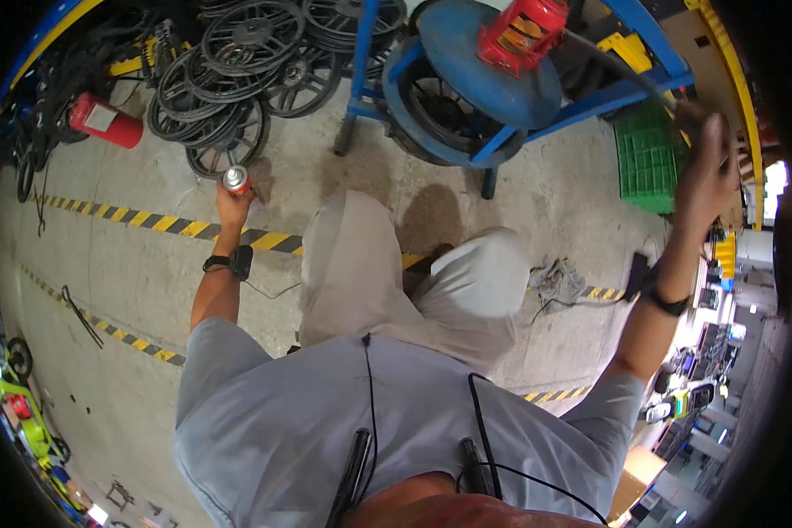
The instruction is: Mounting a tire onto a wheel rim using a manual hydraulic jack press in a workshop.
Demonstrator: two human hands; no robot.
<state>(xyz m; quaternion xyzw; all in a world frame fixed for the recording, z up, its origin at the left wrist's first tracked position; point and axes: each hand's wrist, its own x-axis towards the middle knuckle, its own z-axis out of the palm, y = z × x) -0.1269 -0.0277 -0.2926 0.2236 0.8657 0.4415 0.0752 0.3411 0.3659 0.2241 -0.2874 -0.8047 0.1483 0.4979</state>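
My left hand point(232, 206) grips a small red spray can point(236, 180) with a silver top, held below the pile of black wheels point(229, 132). My right hand point(706, 172) is raised at the right, closed on the end of a long dark metal lever point(620, 69) that runs up to a red bottle jack point(519, 40). The jack sits on a round blue plate point(519, 92), within a blue steel frame point(364, 44). Dark rings and a wheel show partly beneath the plate.
A red cylinder point(107, 120) lies at upper left. A green plastic crate point(642, 158) stands right of the frame. Striped floor tape point(158, 220) crosses the concrete floor. A grey rag point(554, 282) lies beside my knee. Bikes point(13, 396) line the left edge.
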